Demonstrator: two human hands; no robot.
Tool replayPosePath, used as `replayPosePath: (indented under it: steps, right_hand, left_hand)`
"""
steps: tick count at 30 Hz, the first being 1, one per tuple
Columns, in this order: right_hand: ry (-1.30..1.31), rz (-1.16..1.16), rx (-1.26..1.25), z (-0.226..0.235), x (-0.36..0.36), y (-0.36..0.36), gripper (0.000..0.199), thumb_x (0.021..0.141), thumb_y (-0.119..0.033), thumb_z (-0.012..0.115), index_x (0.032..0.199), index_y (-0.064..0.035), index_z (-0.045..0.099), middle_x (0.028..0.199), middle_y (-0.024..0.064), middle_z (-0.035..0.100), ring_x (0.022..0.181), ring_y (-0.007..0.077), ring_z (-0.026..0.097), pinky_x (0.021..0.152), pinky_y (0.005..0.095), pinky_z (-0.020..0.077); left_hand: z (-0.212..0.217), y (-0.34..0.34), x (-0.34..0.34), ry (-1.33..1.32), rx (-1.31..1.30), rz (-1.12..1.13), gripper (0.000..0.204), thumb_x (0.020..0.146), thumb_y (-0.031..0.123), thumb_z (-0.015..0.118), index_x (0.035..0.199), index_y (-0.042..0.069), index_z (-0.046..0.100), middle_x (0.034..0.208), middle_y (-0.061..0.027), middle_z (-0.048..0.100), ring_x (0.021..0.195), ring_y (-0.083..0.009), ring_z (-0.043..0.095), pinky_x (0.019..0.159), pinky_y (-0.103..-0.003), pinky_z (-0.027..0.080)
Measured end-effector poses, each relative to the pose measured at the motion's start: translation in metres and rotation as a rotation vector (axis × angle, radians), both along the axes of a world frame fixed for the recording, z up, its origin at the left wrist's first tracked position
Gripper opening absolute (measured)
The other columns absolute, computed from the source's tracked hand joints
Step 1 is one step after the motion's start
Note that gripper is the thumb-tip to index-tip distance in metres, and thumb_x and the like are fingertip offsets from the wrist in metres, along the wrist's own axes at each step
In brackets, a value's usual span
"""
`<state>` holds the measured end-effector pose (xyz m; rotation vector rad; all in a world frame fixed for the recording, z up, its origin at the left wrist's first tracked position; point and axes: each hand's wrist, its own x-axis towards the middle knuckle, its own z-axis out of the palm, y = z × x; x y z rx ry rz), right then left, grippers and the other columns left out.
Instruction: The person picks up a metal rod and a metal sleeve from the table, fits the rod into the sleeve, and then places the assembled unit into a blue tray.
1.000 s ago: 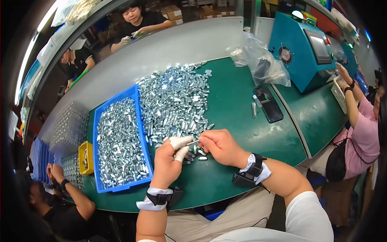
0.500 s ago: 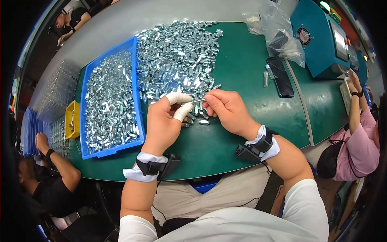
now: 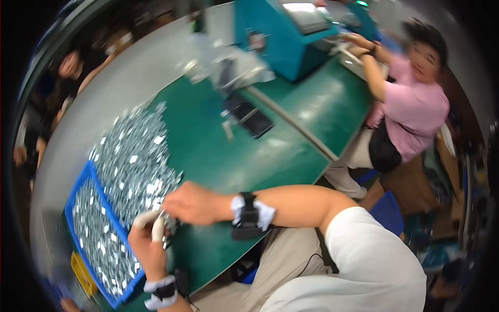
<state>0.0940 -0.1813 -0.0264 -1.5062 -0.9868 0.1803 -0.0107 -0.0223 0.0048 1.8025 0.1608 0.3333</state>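
My left hand, with white covers on its thumb and index finger, is closed in a pinch at the near edge of a pile of small shiny metal fittings. Against its fingertips, my right hand is closed too, thumb and fingers pressed together. A slim metal piece sits between the two hands, blurred and mostly hidden. Beside the pile, to the left, stands a blue tray filled with similar fittings. Both wrists wear black straps over white cloth.
On the green table lie a dark phone and clear plastic bags. A teal machine stands at the back. On the right sits a person in pink, hands at a pale basket. A yellow bin adjoins the tray.
The view has swung to the right, so the tray, pile and hands now appear lower left and the co-worker in pink shows more fully. My hands stay together in their pinch.
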Motion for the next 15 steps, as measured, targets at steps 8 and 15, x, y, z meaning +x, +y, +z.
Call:
replayPosePath:
  steps: [8,15]
  right_hand:
    - [0.095,-0.149,0.098,0.002,0.007,-0.020,0.037,0.096,-0.022,0.050,0.067,-0.0018,0.060,0.061,0.0120,0.061,0.055,0.0256,0.058,0.057,0.0385,0.0459]
    - [0.150,-0.128,0.174,0.002,0.008,-0.012,0.037,0.097,-0.020,0.049,0.067,0.0005,0.058,0.061,0.0114,0.061,0.054,0.0229,0.057,0.056,0.0367,0.0449]
  left_hand:
    - [0.036,0.035,-0.028,0.008,0.573,0.386,0.034,0.092,0.024,0.066,0.108,-0.006,0.064,0.094,-0.0190,0.068,0.090,-0.0261,0.064,0.085,-0.035,0.051]
    - [0.050,-0.027,-0.017,0.322,0.915,0.142,0.044,0.089,0.025,0.069,0.124,-0.001,0.060,0.120,-0.0252,0.062,0.109,-0.0373,0.060,0.094,-0.042,0.047]
